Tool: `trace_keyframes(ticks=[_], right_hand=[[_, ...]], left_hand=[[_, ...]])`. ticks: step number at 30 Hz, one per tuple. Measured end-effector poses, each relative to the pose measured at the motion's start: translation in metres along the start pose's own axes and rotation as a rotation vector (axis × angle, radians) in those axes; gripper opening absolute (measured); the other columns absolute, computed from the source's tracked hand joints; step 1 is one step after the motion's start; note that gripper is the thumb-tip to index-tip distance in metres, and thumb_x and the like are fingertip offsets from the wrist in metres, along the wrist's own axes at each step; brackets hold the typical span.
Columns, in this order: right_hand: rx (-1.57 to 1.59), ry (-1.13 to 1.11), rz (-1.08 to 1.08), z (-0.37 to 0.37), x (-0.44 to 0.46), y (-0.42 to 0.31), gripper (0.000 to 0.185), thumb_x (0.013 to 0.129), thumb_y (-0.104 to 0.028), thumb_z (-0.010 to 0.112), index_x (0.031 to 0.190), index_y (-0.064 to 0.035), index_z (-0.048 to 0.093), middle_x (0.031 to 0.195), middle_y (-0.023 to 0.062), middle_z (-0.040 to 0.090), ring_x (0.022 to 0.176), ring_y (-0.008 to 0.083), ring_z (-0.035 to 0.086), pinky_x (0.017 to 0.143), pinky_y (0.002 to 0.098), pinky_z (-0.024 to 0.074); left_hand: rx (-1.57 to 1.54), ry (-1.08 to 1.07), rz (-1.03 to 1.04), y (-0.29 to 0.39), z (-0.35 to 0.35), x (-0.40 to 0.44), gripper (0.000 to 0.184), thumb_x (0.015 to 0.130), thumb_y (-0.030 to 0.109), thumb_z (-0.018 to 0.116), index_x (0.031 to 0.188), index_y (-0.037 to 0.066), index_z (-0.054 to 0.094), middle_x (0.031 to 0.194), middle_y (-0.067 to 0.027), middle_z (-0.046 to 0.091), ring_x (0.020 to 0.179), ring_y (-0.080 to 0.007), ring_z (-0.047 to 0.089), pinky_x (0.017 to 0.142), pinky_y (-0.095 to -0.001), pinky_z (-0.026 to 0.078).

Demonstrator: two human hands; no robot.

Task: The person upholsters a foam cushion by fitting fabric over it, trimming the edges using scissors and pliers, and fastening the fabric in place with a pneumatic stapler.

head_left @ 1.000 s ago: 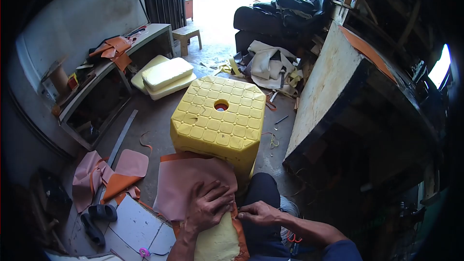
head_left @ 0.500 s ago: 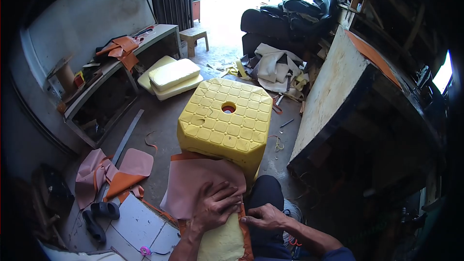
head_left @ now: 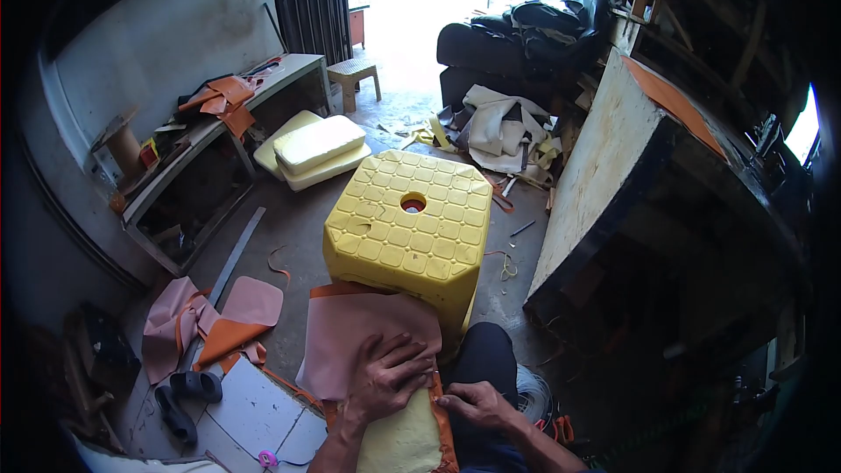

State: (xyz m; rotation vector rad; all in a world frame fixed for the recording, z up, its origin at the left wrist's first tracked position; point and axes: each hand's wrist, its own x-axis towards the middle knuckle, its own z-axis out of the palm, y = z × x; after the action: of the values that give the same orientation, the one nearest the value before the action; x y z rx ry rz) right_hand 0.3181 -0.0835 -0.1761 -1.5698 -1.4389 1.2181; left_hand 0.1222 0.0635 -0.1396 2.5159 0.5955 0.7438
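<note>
Your left hand (head_left: pixel 385 377) lies palm down, fingers slightly apart, on the pink flap (head_left: pixel 337 342), near side of the yellow block (head_left: pixel 385 210). Rightward, the foam pad (head_left: pixel 399 442) sits nearest you, its long axis apparently pointing near to far. Your right hand (head_left: pixel 480 405) pinches the orange edging (head_left: pixel 445 440) at its right. Both hands have barely shifted since half a second ago, suggesting steady edge work.

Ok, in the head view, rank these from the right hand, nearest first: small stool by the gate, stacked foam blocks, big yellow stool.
From the right hand:
1. Big yellow stool: just ahead, slightly left.
2. Stacked foam blocks: on the floor beyond it, farther left.
3. Small stool: farthest, near the dark gate.
</note>
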Motion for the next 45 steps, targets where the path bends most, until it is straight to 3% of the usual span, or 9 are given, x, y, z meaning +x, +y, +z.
trace_keyframes(ticks=[2,13,24,29,31,32,35,39,45], right_hand=[[-0.402,-0.012,0.007,-0.021,-0.009,-0.038,0.031,0.101,-0.036,0.057,0.101,-0.0073,0.068,0.087,0.0219,0.069,0.086,0.0428,0.067,0.075,0.0514,0.0525],[-0.798,0.097,0.020,-0.010,-0.012,-0.078,0.017,0.096,-0.029,0.058,0.103,-0.0153,0.065,0.074,0.0153,0.069,0.070,0.0391,0.069,0.058,0.0521,0.0520],[-0.639,-0.072,0.088,-0.017,0.022,-0.066,0.027,0.097,-0.038,0.057,0.102,-0.0151,0.071,0.081,0.0232,0.070,0.081,0.0461,0.069,0.073,0.0560,0.0559],[-0.354,-0.223,0.056,-0.027,0.033,-0.033,0.033,0.101,-0.041,0.058,0.109,-0.0121,0.073,0.073,0.0215,0.065,0.070,0.0401,0.065,0.066,0.0459,0.0503],[-0.376,-0.178,0.018,-0.025,0.029,-0.033,0.035,0.102,-0.042,0.058,0.111,-0.0115,0.072,0.069,0.0200,0.062,0.064,0.0296,0.064,0.064,0.0415,0.0481],[0.151,-0.288,0.114,-0.018,0.034,-0.009,0.038,0.103,-0.044,0.058,0.113,-0.0103,0.072,0.068,0.0154,0.058,0.062,0.0163,0.056,0.062,0.0378,0.0457],[0.006,-0.190,0.018,-0.014,0.030,-0.002,0.040,0.104,-0.045,0.057,0.113,-0.0095,0.072,0.069,0.0117,0.054,0.067,0.0095,0.047,0.063,0.0354,0.0437],[-0.692,-0.165,-0.056,-0.039,0.017,-0.070,0.029,0.100,-0.040,0.057,0.097,-0.0123,0.068,0.079,0.0160,0.069,0.069,0.0392,0.067,0.059,0.0487,0.0514],[-0.895,-0.159,-0.018,-0.023,0.011,-0.090,0.030,0.098,-0.034,0.053,0.115,-0.0132,0.065,0.072,0.0192,0.069,0.070,0.0393,0.071,0.059,0.0525,0.0546]], left_hand=[[-0.010,-0.018,0.000,0.003,0.000,-0.002,0.031,0.085,0.029,0.078,0.114,0.021,0.078,0.123,-0.0013,0.072,0.128,-0.0231,0.058,0.113,-0.0486,0.028],[0.027,-0.025,0.020,0.009,-0.002,-0.003,0.031,0.088,0.032,0.075,0.118,0.021,0.076,0.127,-0.0001,0.071,0.130,-0.0232,0.057,0.114,-0.0494,0.029],[0.059,0.019,0.005,-0.003,0.001,-0.015,0.025,0.085,0.027,0.077,0.109,0.019,0.078,0.122,0.0006,0.072,0.125,-0.0234,0.060,0.112,-0.0498,0.030],[0.003,0.011,0.015,-0.002,-0.001,-0.011,0.023,0.085,0.026,0.077,0.106,0.018,0.078,0.117,-0.0006,0.074,0.126,-0.0218,0.060,0.113,-0.0491,0.029],[-0.070,0.019,-0.014,-0.005,-0.002,-0.010,0.023,0.085,0.026,0.078,0.106,0.018,0.079,0.118,-0.0003,0.074,0.125,-0.0211,0.060,0.114,-0.0479,0.029],[-0.071,0.012,-0.010,-0.005,-0.002,-0.013,0.023,0.085,0.026,0.078,0.106,0.018,0.079,0.118,-0.0003,0.074,0.125,-0.0211,0.060,0.114,-0.0479,0.029],[-0.023,0.016,-0.010,-0.007,0.004,-0.004,0.023,0.085,0.025,0.078,0.107,0.018,0.079,0.118,-0.0002,0.074,0.125,-0.0214,0.060,0.114,-0.0472,0.029],[-0.078,-0.008,0.000,-0.001,0.002,-0.006,0.024,0.086,0.026,0.077,0.108,0.018,0.078,0.119,-0.0003,0.073,0.126,-0.0215,0.060,0.114,-0.0480,0.029],[-0.059,-0.001,-0.001,-0.001,0.005,-0.009,0.023,0.088,0.027,0.076,0.109,0.018,0.078,0.120,0.0006,0.073,0.127,-0.0218,0.059,0.114,-0.0491,0.029]])
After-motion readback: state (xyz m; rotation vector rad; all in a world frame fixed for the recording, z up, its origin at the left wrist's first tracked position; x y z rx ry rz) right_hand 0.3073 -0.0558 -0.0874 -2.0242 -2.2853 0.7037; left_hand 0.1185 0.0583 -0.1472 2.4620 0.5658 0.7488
